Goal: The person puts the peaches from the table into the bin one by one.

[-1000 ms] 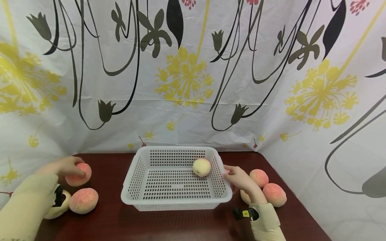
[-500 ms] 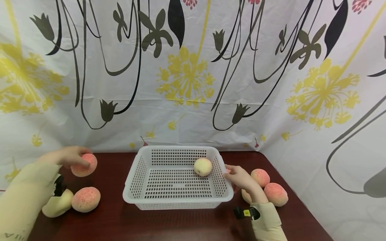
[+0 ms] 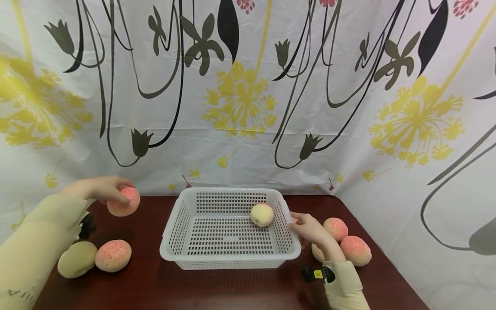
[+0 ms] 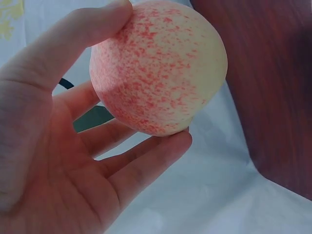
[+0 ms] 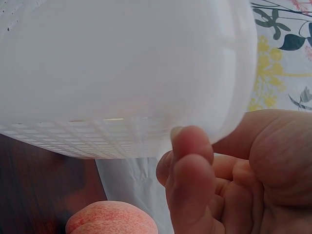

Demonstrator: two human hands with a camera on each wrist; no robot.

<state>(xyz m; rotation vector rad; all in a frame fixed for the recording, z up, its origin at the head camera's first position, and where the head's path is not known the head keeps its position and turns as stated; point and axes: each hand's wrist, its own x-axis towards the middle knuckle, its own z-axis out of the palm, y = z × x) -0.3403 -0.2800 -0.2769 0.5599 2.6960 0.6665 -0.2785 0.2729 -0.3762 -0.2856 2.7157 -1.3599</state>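
Dark tabletop (image 3: 152,224) is stretching between its far left corner and the basket (image 3: 230,258). Near that corner, my left hand (image 3: 102,188) is holding a peach (image 3: 125,204), fingers half-spread around it; my right hand (image 3: 313,230) is seemingly pinching the basket's right rim.

In front of you is a dark red-brown table (image 3: 217,290), its surface faintly glossy. Your white basket (image 3: 230,258) stands on it at the middle of the frame. At the lower left, you have a yellow-green peach (image 3: 77,259) and, just beside it, a pink one (image 3: 113,255). Right of centre lie a small pink peach (image 3: 336,228), a larger pink peach (image 3: 355,250) and a pale peach (image 3: 317,253), partly covered by your right wrist (image 3: 334,255).
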